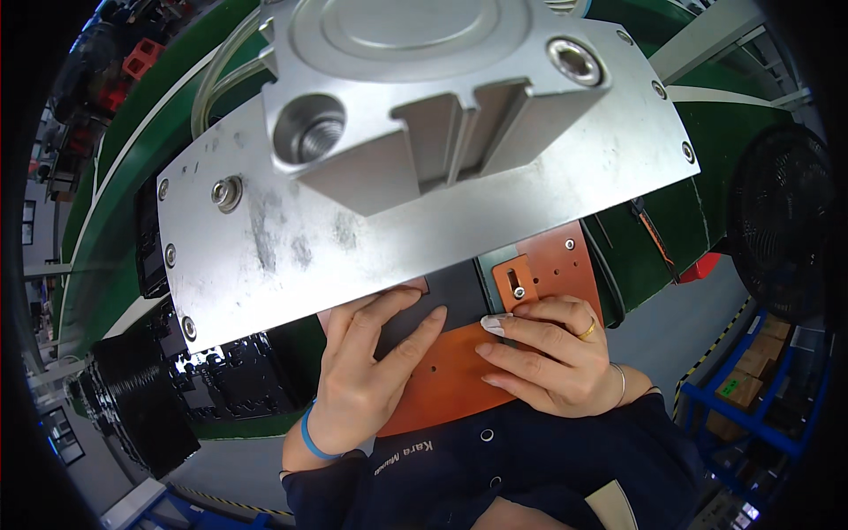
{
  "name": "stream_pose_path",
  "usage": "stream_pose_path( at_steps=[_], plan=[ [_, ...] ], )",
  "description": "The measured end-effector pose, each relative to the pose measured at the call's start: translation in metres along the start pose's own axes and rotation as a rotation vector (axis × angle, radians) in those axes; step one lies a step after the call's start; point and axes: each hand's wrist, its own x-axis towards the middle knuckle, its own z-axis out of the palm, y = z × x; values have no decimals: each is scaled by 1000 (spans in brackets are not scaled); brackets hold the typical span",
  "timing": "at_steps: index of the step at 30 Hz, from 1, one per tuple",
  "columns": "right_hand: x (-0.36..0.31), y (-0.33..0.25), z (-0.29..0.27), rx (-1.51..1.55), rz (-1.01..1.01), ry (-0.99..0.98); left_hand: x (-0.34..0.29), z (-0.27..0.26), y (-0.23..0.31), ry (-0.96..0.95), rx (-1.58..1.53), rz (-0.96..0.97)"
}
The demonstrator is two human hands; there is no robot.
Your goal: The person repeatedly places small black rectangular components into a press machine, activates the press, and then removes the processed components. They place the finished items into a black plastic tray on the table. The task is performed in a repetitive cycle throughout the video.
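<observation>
My left hand [358, 375] rests with fingers loosely spread, gripping nothing, on the dark flat piece [464, 300], which lies on the orange plate [442, 389] and runs beneath the overhanging metal plate [344, 247]. My right hand [565, 358] bends its fingers together by the piece's right edge, just below the slotted bracket [511, 283], and I cannot tell whether they pinch anything. Uneven pressure from my fingertips could skew the piece, I judge, and any drop of that metal plate could catch them.
</observation>
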Motion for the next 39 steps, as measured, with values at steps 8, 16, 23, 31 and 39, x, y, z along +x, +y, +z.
stream_pose_path(
  at_steps=[8,16,23,31,39],
  plan=[
    [-1,-1,1,0,6,1,-1,-1,1,-18,29,-37],
    [-1,-1,0,-4,4,-2,0,-2,3,-28,36,-44],
    [0,0,1,3,7,3,2,-3,3,-50,48,-1],
    [-9,1,-14,-83,-34,111,1,-2,0,-36,68,41],
    [-29,9,0,-14,-23,427,2,0,-1,-6,60,50]
  ],
)
